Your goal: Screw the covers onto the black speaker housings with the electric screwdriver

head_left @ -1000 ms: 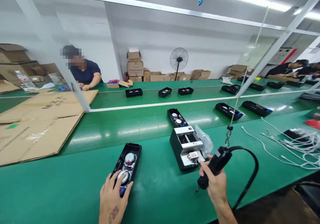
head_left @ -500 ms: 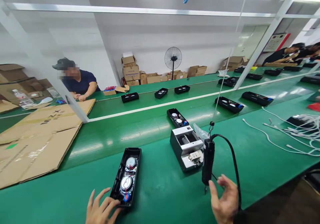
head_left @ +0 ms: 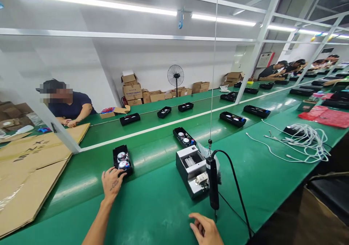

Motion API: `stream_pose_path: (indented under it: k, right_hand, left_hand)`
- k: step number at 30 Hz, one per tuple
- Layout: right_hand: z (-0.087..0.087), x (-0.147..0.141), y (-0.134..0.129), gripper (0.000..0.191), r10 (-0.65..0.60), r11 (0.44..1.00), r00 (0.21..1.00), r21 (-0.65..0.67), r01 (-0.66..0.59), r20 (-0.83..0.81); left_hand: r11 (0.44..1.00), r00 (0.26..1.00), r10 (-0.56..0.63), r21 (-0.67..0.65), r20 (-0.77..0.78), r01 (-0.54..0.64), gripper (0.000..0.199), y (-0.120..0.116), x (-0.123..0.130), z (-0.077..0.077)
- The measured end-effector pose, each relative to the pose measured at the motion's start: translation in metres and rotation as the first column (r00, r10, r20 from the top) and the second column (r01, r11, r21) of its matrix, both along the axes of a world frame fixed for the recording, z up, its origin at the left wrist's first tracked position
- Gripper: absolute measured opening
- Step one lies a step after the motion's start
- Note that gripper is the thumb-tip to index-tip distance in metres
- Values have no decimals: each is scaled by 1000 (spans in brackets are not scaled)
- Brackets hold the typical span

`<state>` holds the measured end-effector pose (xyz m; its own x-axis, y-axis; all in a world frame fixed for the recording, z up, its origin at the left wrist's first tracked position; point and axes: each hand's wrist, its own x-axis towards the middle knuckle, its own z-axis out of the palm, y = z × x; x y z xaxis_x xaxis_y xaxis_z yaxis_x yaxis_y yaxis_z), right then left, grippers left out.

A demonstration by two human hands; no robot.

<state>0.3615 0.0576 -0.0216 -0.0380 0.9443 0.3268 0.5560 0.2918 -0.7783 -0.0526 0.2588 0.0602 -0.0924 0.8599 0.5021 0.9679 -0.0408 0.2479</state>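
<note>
My left hand (head_left: 112,182) grips the near end of a black speaker housing (head_left: 119,153), an open tray with two round silver speakers, red wires and a blue part inside. That housing rests on the green conveyor belt. My right hand (head_left: 205,227) holds nothing; its fingers are curled loosely, thumb apart, just below the hanging electric screwdriver (head_left: 212,181). The black screwdriver hangs upright on a line, bit downward, with a black cable looping to the right. Beside it stands a grey and black screw feeder (head_left: 192,172).
Another speaker housing (head_left: 184,137) lies behind the feeder, and several more sit along the belt. Flattened cardboard (head_left: 35,168) covers the left side. White cables (head_left: 308,143) lie tangled at right. A co-worker (head_left: 68,105) leans over the far left side.
My left hand has pushed the speaker housing forward, from the near bench onto the belt. My right hand has dropped lower, below the screwdriver. The camera view has shifted right and up.
</note>
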Motion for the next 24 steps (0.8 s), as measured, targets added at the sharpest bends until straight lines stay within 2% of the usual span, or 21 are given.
stream_pose_path:
  k: [3, 7, 11, 15, 18, 21, 24]
  right_hand:
    - [-2, 1, 0, 30, -17, 999, 998, -51, 14, -60]
    - [-5, 2, 2, 18, -35, 996, 988, -86, 22, -153]
    - [-12, 5, 6, 14, -60, 996, 981, -83, 45, -184]
    - [-10, -5, 14, 19, -69, 993, 977, -111, 47, -202]
    - [10, -34, 28, 24, -5, 991, 974, -134, -26, -227]
    - [33, -72, 50, 22, 110, 986, 974, -101, -131, -197]
    - [41, -100, 73, 22, 161, 982, 970, -70, -176, -185]
  left_hand:
    - [997, 995, 75, 29, 60, -77, 17, -10, -8, -10]
    - [974, 968, 180, 106, 173, -200, 27, -31, -16, -21]
    - [951, 937, 189, 182, 294, -249, 34, -50, -13, -25]
    - [975, 930, 38, 190, 365, -114, 33, -76, 22, -37]
    - [985, 910, -115, 162, 398, 53, 31, -99, 68, -50]
    - [965, 868, -261, 128, 422, 228, 30, -118, 114, -59]
    - [932, 825, -355, 102, 441, 347, 28, -130, 144, -63]
